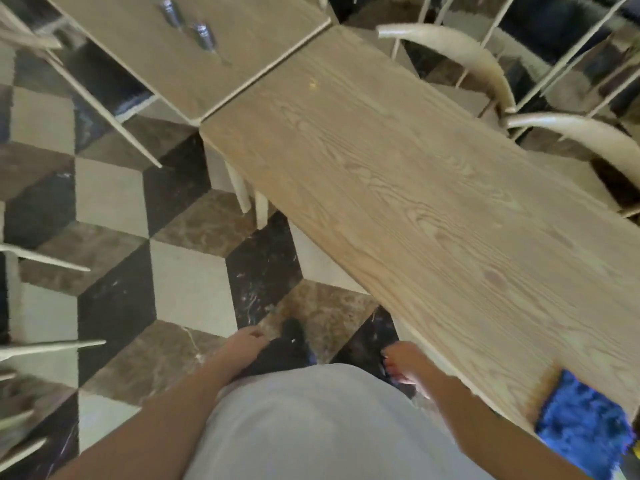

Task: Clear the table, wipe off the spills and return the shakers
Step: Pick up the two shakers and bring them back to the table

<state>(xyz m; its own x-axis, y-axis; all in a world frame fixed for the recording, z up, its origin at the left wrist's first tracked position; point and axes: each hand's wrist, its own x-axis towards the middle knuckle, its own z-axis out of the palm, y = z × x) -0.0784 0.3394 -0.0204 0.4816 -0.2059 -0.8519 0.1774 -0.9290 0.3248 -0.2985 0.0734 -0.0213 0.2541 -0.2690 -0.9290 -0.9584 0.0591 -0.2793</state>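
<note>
Wiping looks done; the near worktop (398, 188) lies bare; both shakers (188, 24) stand on the adjoining worktop beyond its far end; left hand (247, 341) and right hand (403, 363) hang empty, fingers loosely curled; next, walking over and fetching them.

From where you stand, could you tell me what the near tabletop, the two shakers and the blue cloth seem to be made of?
Near tabletop: pale matte wood or wood-look laminate, showing grain. Shakers: probably shiny metal or metal-capped glass; too blurred to tell. Blue cloth: fuzzy fabric, perhaps microfibre.

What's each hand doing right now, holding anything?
Left hand: empty, fingers loosely curled, hanging over the floor.
Right hand: empty, fingers open, beside the near edge of the table.
</note>
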